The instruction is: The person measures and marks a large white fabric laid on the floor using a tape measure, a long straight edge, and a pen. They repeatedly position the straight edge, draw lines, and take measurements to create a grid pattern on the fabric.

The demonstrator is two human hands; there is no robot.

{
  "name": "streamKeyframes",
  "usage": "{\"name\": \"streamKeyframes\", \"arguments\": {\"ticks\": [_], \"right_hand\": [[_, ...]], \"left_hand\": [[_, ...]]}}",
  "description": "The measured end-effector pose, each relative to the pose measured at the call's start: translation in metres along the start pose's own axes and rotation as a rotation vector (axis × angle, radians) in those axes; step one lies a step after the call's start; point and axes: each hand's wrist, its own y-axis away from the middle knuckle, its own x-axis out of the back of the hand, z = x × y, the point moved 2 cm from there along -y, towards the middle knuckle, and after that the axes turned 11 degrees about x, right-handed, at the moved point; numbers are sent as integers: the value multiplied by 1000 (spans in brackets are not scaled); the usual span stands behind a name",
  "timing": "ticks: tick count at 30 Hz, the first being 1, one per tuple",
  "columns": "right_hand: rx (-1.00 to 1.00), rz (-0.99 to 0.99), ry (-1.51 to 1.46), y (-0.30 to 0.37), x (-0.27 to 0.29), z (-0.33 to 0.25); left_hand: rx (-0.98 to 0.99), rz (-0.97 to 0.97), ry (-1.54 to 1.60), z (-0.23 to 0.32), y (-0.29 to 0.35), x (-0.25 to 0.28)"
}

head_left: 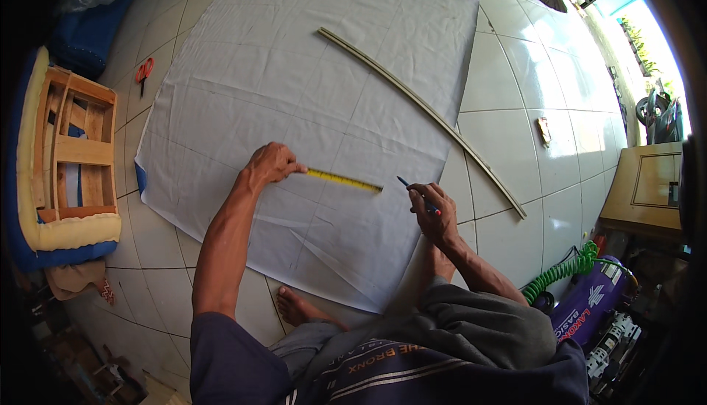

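A large grey-white sheet of fabric [243, 59] lies spread over the tiled floor in front of me. My left hand [272, 163] is closed round a tape measure, whose yellow blade [342, 178] reaches out to the right just over the sheet. The tape's case is hidden in that hand. To the right of the blade's free end, my right hand [434, 210] grips a dark blue pen [403, 182], its tip pointing up and left. Pen and blade are apart. Farther off, a long thin straightedge strip [398, 83] lies slantwise across the sheet and onto the tiles.
Orange-handled scissors [144, 71] lie on the tiles at left, near a wooden frame with foam padding [87, 150]. A purple compressor tank [593, 298] with a coiled green hose [563, 269] stands at lower right. My bare foot [298, 306] rests by the sheet's near edge.
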Motion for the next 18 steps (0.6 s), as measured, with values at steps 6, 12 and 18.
{"name": "streamKeyframes", "arguments": {"ticks": [6, 12, 18], "right_hand": [[-50, 10, -107, -1, 1, 12], [-151, -17, -155, 5, 10, 20], [-209, -59, -261, -3, 11, 31]], "left_hand": [[-78, 165, -115, 29, -58, 34], [-67, 211, -220, 44, -91, 41], [-56, 237, -251, 46, -98, 38]]}}
